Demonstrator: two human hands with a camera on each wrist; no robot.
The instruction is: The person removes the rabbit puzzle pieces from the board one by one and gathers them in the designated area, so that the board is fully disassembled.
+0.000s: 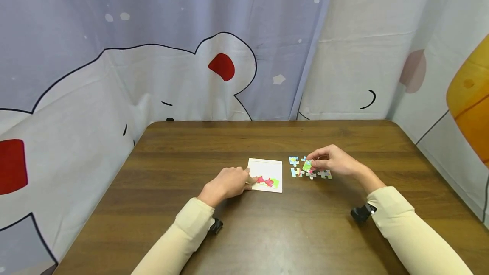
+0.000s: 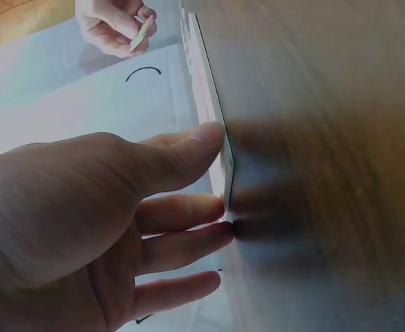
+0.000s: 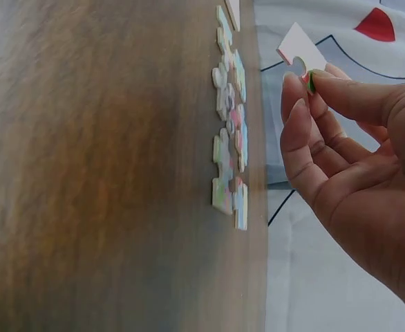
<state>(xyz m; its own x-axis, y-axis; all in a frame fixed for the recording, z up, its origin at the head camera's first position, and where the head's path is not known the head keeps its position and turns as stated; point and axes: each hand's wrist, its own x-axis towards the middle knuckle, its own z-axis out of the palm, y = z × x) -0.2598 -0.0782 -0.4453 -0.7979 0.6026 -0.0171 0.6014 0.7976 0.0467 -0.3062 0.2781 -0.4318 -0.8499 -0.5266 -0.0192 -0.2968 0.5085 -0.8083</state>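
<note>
A white puzzle tray (image 1: 266, 166) lies flat on the table, with pink and green pieces (image 1: 269, 182) along its near side. My left hand (image 1: 228, 182) holds the tray by its near left corner; in the left wrist view the thumb and fingertips sit right at its edge. Between thumb and fingers my right hand (image 1: 336, 161) pinches a puzzle piece (image 3: 300, 47), raised above the table. This piece has a green face, a pale back and a rounded notch. Below that hand lie several loose puzzle pieces (image 1: 296, 172), partly covered by the fingers.
The brown wooden table (image 1: 214, 139) ends at a printed curtain (image 1: 160, 79) behind and at the sides. Loose pieces lie in two rough rows to the right of the tray. A black wrist camera (image 1: 363, 213) hangs under the right sleeve.
</note>
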